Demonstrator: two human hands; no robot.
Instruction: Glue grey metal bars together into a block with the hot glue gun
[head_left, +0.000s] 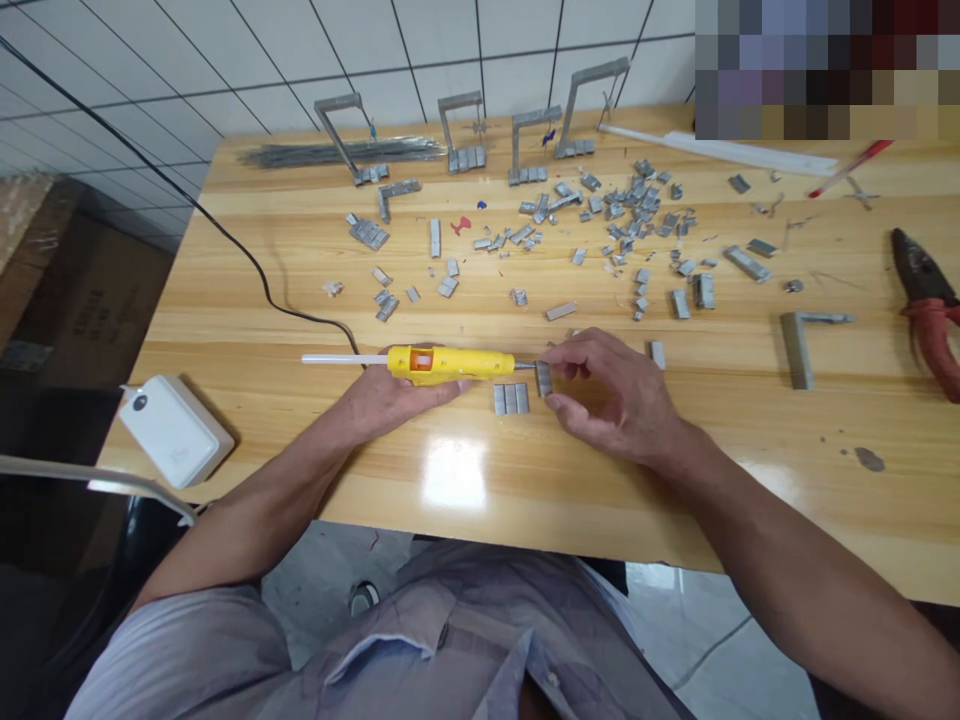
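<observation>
My left hand [409, 395] is closed around a yellow hot glue gun [469, 364], with a white glue stick [337, 359] poking out of its back end. The metal nozzle points right and meets a small grey block of staples [544, 379]. That block is pinched between the thumb and finger of my right hand [611, 395]. Just left of it, a flat group of grey staple blocks [511, 399] lies side by side on the table.
Several small grey frames, one an upright stand [341, 140], line the back. Loose staple pieces [637, 205] are scattered mid-table. Red-handled pliers [930, 320] lie at right, a white box [176, 430] at left. A black cord [255, 260] runs toward the glue gun.
</observation>
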